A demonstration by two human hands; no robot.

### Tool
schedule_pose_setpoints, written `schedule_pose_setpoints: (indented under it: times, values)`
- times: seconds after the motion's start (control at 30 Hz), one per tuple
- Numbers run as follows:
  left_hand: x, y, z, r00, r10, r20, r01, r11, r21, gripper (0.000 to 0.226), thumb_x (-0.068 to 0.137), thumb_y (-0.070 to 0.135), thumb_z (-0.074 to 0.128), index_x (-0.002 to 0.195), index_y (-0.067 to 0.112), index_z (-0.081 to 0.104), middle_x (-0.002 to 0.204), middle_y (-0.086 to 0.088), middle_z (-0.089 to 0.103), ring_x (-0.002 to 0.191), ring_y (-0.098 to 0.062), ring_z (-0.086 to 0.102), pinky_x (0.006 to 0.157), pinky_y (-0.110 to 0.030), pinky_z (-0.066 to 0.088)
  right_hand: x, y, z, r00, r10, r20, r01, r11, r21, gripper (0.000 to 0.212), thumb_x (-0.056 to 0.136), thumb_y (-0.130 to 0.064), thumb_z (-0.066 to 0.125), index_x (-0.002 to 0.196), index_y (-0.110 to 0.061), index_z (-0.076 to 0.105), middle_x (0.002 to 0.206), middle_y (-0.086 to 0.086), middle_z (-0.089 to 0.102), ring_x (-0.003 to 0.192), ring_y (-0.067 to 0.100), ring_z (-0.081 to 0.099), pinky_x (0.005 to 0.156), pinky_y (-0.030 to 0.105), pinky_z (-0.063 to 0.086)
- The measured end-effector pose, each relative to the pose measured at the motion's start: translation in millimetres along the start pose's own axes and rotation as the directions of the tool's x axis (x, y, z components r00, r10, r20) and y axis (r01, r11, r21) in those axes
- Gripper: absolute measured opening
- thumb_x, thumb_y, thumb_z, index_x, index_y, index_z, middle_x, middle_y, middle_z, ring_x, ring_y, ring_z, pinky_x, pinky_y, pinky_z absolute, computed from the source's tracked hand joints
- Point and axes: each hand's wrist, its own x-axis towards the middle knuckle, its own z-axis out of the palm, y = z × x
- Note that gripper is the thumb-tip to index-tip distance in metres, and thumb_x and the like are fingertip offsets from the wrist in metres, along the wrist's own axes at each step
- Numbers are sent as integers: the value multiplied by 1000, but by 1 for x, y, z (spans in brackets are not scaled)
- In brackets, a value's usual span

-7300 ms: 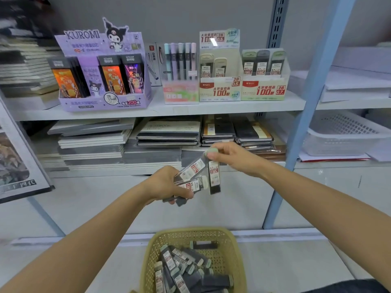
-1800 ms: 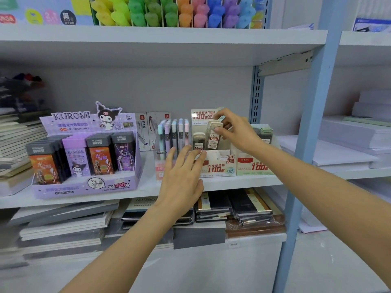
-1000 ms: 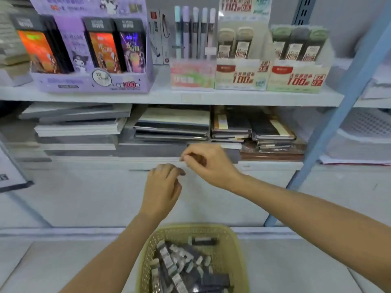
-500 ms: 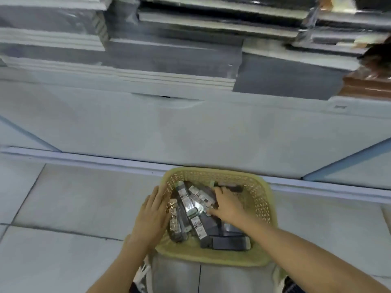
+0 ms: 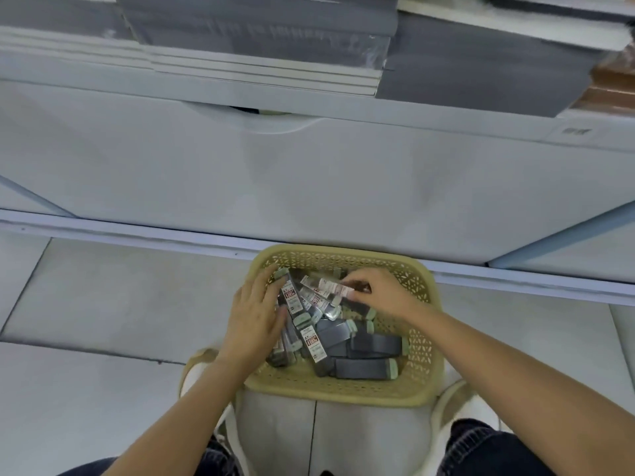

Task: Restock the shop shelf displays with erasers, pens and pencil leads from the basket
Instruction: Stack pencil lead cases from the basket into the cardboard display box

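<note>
In the basket (image 5: 423,367), left hand (image 5: 256,317) lies flat on lead cases (image 5: 360,368), grip apart; right hand (image 5: 381,296) pinches 1 case (image 5: 325,286).

- The floor (image 5: 103,304) is pale grey tile with dark joints, one joint running near-to-far under the basket.
- A yellow perforated plastic basket (image 5: 424,372) stands on the floor, its far rim just beside the shelf unit's blue-grey base rail (image 5: 137,231).
- Grey pencil-lead cases (image 5: 364,368) with pale green caps lie heaped in the basket.
- Two white shoes (image 5: 194,367) rest on the tiles, one at each near corner of the basket.
- The white shelf (image 5: 446,121) runs across the far side, carrying flat stacks of grey pads (image 5: 257,39) and a brown stack (image 5: 615,91) at far right.
</note>
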Motion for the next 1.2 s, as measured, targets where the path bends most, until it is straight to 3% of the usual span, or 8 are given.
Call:
schedule_pose_setpoints:
  times: [0.17, 0.27, 0.33, 0.43, 0.57, 0.73, 0.93, 1.2]
  values:
    - [22, 36, 2, 941, -8, 338, 98, 964, -249, 56, 91, 39, 64, 141, 20, 46, 123, 1, 63, 113, -19, 58, 92, -31, 45, -9, -25, -7, 982, -98, 164, 78, 989, 122, 29, 82, -17, 75, 109, -23, 71, 94, -21, 66, 87, -9, 59, 78, 11, 45]
    - [22, 41, 6, 888, -66, 456, 224, 926, -303, 11, 91, 27, 65, 100, 21, 66, 73, 10, 64, 75, -16, 64, 67, -32, 47, -12, -34, -2, 988, -110, 112, 78, 962, 261, 25, 81, -21, 76, 102, -31, 69, 97, -22, 67, 94, -8, 61, 87, 19, 48]
    - [15, 35, 3, 873, -90, 479, 326, 839, -436, 16, 93, 17, 62, 77, 19, 63, 60, 10, 66, 58, -8, 61, 55, -27, 47, -12, -36, 3, 997, -76, 17, 65, 932, 356, 20, 85, -27, 72, 103, -33, 65, 99, -20, 67, 92, -8, 61, 83, 16, 47]
    - [3, 15, -6, 860, -254, 442, 489, 654, -577, 11, 96, 10, 57, 87, 9, 63, 76, -4, 75, 66, -22, 69, 56, -30, 53, -10, -30, 18, 991, 42, -126, 10, 924, 381, 16, 90, -28, 65, 106, -23, 65, 98, -12, 67, 88, 0, 62, 82, 22, 52]
    - [-6, -8, -17, 828, -445, 341, 538, 458, -708, 14, 99, 13, 54, 107, 6, 63, 86, -13, 73, 70, -22, 68, 60, -34, 57, -8, -24, 62, 990, 126, 57, -134, 978, 161, 34, 86, -41, 69, 112, -20, 63, 104, -4, 67, 90, 9, 61, 83, 31, 53]
    - [-13, -11, -20, 825, -481, 297, 504, 387, -772, 17, 98, 13, 54, 108, 1, 61, 86, -18, 72, 72, -24, 68, 66, -36, 60, -7, -34, 115, 988, 130, -84, -138, 986, -90, 32, 81, -45, 72, 96, -21, 57, 99, -4, 54, 88, 15, 55, 72, 33, 49]
    - [-10, -11, -18, 817, -485, 313, 515, 368, -774, 15, 98, 11, 54, 111, 8, 62, 91, -10, 75, 76, -22, 71, 71, -42, 60, -2, -31, 96, 999, 31, 27, -39, 936, 351, 17, 87, -26, 71, 86, -17, 56, 78, -4, 60, 67, 4, 54, 63, 22, 45]
    - [-5, -4, -6, 837, -428, 340, 529, 478, -701, 28, 81, 25, 78, 106, 17, 66, 92, -3, 75, 85, -19, 72, 76, -38, 60, 13, -55, 65, 994, 33, 102, -103, 565, 819, 18, 97, -16, 57, 109, -3, 62, 83, 10, 69, 71, 23, 65, 63, 28, 56]
